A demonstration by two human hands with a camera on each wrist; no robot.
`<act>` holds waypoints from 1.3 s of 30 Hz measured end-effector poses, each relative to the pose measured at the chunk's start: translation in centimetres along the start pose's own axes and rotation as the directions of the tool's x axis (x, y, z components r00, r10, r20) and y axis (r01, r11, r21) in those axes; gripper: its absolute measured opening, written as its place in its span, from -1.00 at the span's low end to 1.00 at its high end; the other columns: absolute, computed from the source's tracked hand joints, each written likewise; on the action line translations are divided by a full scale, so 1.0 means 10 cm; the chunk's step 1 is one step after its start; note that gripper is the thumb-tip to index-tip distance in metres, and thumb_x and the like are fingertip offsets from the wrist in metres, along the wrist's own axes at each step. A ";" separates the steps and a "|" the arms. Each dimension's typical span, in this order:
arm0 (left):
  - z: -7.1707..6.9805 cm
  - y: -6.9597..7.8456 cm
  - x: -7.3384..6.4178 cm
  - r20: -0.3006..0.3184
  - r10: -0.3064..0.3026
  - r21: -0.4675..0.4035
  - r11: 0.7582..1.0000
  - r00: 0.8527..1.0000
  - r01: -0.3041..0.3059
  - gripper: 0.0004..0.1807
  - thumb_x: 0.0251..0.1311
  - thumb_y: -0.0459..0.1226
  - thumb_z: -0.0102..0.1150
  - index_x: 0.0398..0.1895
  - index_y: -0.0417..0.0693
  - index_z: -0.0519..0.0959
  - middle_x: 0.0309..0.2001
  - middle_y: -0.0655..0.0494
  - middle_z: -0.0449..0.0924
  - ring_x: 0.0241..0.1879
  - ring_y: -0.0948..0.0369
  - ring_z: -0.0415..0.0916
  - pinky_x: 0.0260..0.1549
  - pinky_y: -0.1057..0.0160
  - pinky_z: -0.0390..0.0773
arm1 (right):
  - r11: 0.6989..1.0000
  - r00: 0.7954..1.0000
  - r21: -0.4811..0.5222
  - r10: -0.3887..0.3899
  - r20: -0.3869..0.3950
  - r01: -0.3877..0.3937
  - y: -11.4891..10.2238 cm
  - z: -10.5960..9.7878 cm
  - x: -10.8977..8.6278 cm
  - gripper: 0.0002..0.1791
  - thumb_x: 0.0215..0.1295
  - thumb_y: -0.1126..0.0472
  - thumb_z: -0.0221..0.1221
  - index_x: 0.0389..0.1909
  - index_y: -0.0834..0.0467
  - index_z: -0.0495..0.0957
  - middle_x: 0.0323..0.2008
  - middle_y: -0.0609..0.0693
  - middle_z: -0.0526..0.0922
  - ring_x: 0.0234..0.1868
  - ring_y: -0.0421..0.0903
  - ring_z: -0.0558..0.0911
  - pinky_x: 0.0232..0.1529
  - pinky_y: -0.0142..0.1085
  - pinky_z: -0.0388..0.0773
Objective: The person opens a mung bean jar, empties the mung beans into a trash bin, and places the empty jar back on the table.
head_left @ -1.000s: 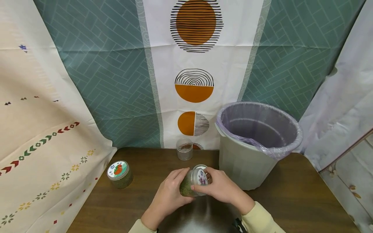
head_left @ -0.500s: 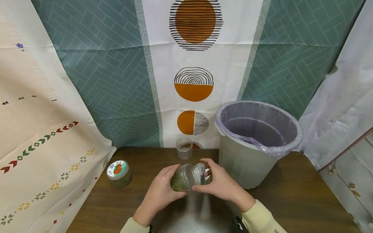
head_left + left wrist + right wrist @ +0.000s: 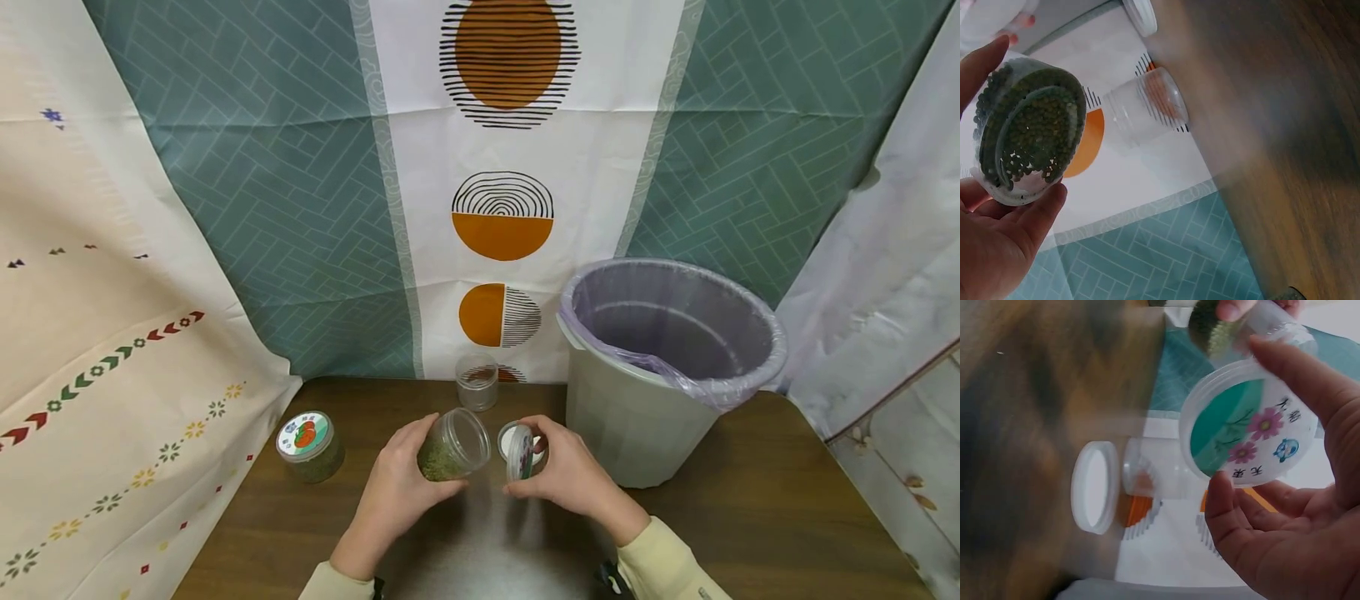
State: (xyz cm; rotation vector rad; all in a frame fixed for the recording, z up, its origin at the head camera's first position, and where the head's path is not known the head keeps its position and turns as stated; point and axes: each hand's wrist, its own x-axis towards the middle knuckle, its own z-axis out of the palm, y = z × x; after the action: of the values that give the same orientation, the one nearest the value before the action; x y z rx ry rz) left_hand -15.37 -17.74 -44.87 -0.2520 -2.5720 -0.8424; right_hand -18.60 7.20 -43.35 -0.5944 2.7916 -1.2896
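Note:
My left hand (image 3: 397,479) grips a clear jar (image 3: 453,446) partly filled with green beans, tilted with its open mouth facing right. In the left wrist view the beans (image 3: 1038,128) show through the jar's bottom. A little to the right, my right hand (image 3: 577,475) pinches a round lid (image 3: 1247,428) by its edge, its label printed with pink flowers. The lid is apart from the jar and stands on edge in the head view. Behind it a second lid (image 3: 1094,487), pale inside, lies on the table. A clear jar without a lid (image 3: 477,383) stands farther back.
A lidded jar (image 3: 311,450) with a persimmon-like picture and green contents stands on the table's left. A grey bin (image 3: 637,417) with a purple liner stands right of my right hand. Patterned cloth (image 3: 315,233) hangs behind the wooden table (image 3: 727,517).
The lid has come off the bean jar. My left hand has moved left with the jar, and a gap has opened between jar and lid. The right hand stays in nearly the same place.

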 end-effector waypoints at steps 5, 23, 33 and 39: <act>0.00 -0.01 -0.01 -0.006 -0.005 -0.003 1.000 1.000 0.005 0.01 -0.52 0.11 0.57 0.20 0.06 0.43 0.13 0.17 0.49 0.12 0.19 0.46 0.05 0.14 0.53 | 1.000 0.998 0.007 0.003 0.060 -0.004 0.11 0.06 -0.02 -0.04 -0.51 0.17 0.54 0.13 0.14 0.38 -0.10 -0.01 0.55 -0.24 -0.08 0.56 -0.42 -0.43 0.50; 0.06 -0.03 -0.03 0.003 -0.031 0.007 0.999 1.000 0.031 0.02 -0.54 0.12 0.57 0.21 0.08 0.42 0.12 0.17 0.50 0.10 0.18 0.46 0.04 0.12 0.54 | 0.986 0.989 -0.154 0.076 0.124 -0.057 0.42 0.29 -0.06 0.00 -0.62 -0.03 0.57 0.03 0.31 0.51 -0.21 0.04 0.65 -0.23 -0.10 0.57 -0.24 -0.25 0.54; 0.06 -0.03 -0.05 0.013 -0.044 0.009 0.999 0.999 0.043 0.02 -0.54 0.13 0.56 0.20 0.09 0.43 0.13 0.16 0.50 0.10 0.17 0.47 0.03 0.12 0.54 | 0.978 0.994 -0.202 0.064 0.091 -0.045 0.56 0.38 -0.03 -0.22 -0.58 -0.08 0.56 -0.19 0.18 0.58 -0.37 -0.01 0.61 -0.33 -0.11 0.53 -0.33 -0.27 0.48; 0.06 -0.04 -0.06 0.017 -0.052 0.005 0.999 0.998 0.052 0.02 -0.54 0.12 0.57 0.20 0.08 0.43 0.12 0.17 0.49 0.11 0.17 0.46 0.03 0.12 0.54 | 0.963 0.996 -0.265 0.065 0.053 -0.049 0.59 0.41 0.01 -0.14 -0.61 -0.06 0.58 -0.10 0.22 0.58 -0.33 0.07 0.53 -0.31 -0.10 0.48 -0.27 -0.20 0.49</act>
State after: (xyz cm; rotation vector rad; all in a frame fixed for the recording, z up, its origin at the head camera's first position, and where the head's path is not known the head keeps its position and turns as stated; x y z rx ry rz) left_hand -15.16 -17.72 -45.75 -0.1921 -2.6068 -0.8559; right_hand -19.98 7.67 -50.39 -0.5452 2.9267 -0.8796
